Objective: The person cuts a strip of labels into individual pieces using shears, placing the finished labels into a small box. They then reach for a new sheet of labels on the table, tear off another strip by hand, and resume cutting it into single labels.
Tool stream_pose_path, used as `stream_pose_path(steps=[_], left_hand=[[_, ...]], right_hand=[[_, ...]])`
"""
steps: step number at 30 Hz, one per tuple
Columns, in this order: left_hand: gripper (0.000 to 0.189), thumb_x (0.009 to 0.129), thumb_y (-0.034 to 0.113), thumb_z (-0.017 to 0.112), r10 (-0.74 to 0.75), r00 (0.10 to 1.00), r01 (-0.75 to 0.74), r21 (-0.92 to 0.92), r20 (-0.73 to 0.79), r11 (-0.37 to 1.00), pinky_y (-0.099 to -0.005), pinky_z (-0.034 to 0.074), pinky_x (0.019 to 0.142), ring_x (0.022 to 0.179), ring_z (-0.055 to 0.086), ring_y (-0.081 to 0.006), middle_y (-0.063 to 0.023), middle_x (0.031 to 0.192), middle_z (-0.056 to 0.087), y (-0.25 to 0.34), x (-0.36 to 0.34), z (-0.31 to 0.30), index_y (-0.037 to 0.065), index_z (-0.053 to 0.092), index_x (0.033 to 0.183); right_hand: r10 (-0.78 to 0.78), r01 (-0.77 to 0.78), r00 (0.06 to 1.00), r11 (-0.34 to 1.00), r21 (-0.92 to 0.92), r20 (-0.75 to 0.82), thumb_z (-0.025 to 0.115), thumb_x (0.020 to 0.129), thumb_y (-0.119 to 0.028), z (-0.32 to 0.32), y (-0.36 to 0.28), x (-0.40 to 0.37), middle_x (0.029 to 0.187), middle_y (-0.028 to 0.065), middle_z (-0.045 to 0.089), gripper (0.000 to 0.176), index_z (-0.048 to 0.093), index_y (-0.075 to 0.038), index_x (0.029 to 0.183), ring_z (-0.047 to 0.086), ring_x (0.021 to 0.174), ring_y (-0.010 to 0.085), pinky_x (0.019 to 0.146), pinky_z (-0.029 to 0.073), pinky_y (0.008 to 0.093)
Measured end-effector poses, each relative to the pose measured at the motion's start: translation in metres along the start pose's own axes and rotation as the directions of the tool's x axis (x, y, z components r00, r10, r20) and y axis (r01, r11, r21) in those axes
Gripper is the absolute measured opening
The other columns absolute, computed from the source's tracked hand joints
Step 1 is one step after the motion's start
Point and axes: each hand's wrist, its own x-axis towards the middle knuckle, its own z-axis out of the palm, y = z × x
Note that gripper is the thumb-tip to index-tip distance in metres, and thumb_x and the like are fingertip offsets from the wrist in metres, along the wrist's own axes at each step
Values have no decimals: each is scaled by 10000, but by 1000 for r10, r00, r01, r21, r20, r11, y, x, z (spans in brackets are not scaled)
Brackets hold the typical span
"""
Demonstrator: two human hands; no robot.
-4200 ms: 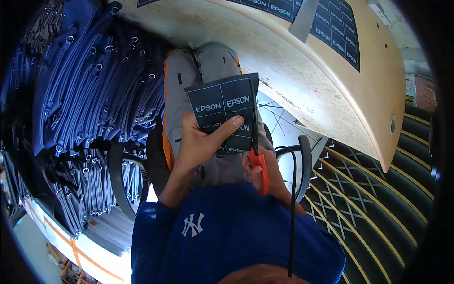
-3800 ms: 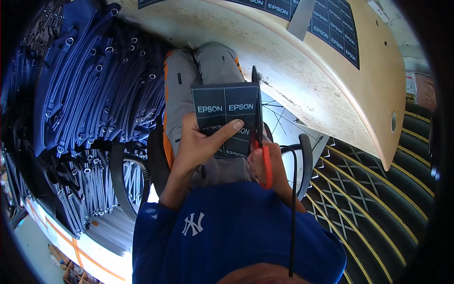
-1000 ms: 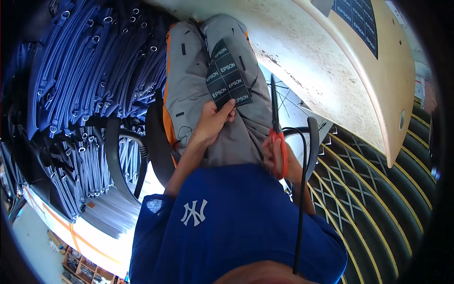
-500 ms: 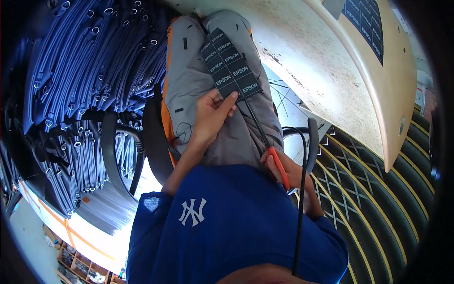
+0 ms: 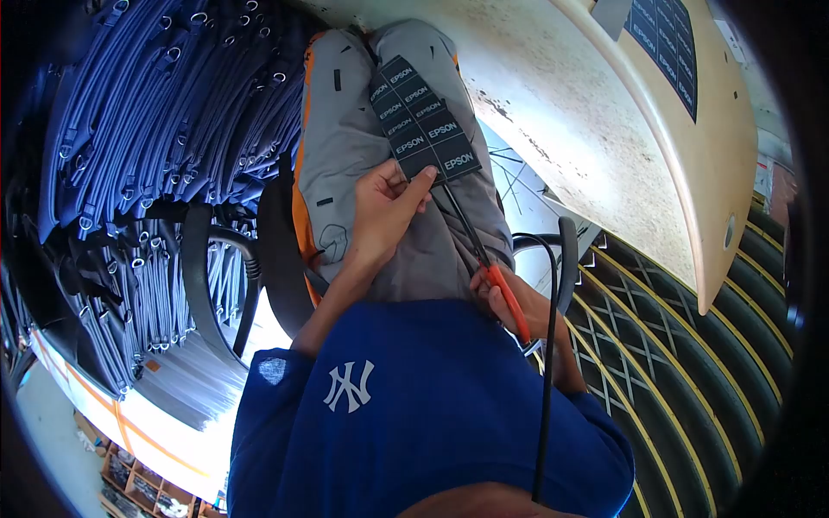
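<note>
My left hand [image 5: 386,205] pinches the near end of a dark strip of EPSON labels [image 5: 423,121]. The strip lies lengthwise on my grey trousers [image 5: 345,147]. My right hand [image 5: 521,311] grips orange-handled scissors [image 5: 508,300] close to my blue shirt [image 5: 414,414]. The dark blades [image 5: 462,220] slant up and left. Their tips reach the strip's near edge beside my left thumb. Whether the blades are apart is unclear.
A wooden table [image 5: 604,147] curves across the upper right and carries a sheet of EPSON labels [image 5: 665,43]. Several blue zippered bags [image 5: 155,104] are stacked at the left. A black chair armrest [image 5: 567,259] and a metal grid floor [image 5: 691,363] lie to the right. A black cable [image 5: 544,388] hangs down.
About four seconds ago the scissors cut a label sheet held up in front. Since then the strip has come down onto my thigh, and the scissors have tilted toward its near end.
</note>
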Motion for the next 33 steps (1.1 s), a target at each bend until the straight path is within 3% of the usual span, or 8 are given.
stream_pose_path(steps=[11, 13, 17, 19, 25, 33], left_hand=[[165, 844, 105, 669, 16, 999, -17, 12, 44, 1000, -174, 423, 502, 582, 541, -33, -7, 666, 592, -1, -4, 6, 52, 552, 740], [166, 844, 104, 669, 10, 999, -11, 13, 42, 1000, -173, 424, 504, 587, 542, -33, -8, 673, 594, 0, -5, 7, 51, 551, 740], [114, 848, 107, 664, -12, 998, 11, 16, 55, 1000, -171, 427, 512, 608, 547, -32, -1, 702, 603, 1, -7, 9, 37, 587, 801], [99, 849, 107, 662, -18, 998, 17, 10, 57, 1000, -171, 428, 515, 613, 548, -31, 1, 714, 608, 1, -7, 9, 32, 601, 828], [87, 853, 103, 656, -25, 995, 24, 12, 92, 1000, -171, 430, 523, 618, 548, -29, 5, 737, 616, 2, -7, 10, 26, 615, 858], [83, 848, 91, 659, -26, 996, 27, -12, 80, 1000, -170, 429, 522, 610, 543, -28, -2, 715, 610, -3, -5, 7, 25, 612, 832]], right_hand=[[-11, 17, 999, 994, 104, -51, 415, 946, -328, 5, 8, 11, 766, 99, 511, 343, 534, -6, 961, 512, 709, 200, 674, 402, 318], [41, -36, 999, 988, 149, -35, 412, 949, -337, 5, 7, 12, 762, 87, 503, 348, 536, -12, 961, 496, 700, 184, 667, 393, 309], [32, -25, 999, 982, 188, -36, 404, 953, -355, 6, 12, 14, 750, 78, 491, 362, 536, -18, 953, 483, 697, 176, 662, 386, 304], [-28, 26, 1000, 965, 259, 4, 321, 906, -607, 8, 13, 17, 658, -32, 327, 637, 439, 14, 987, 293, 509, 51, 452, 247, 212], [11, -10, 1000, 939, 343, -2, 352, 870, -661, 9, 14, 19, 638, -35, 326, 679, 440, 7, 954, 290, 501, 50, 446, 244, 209], [-4, 6, 1000, 950, 312, -6, 349, 846, -694, 7, 9, 19, 645, -34, 335, 708, 439, 1, 949, 304, 506, 48, 450, 248, 201]])
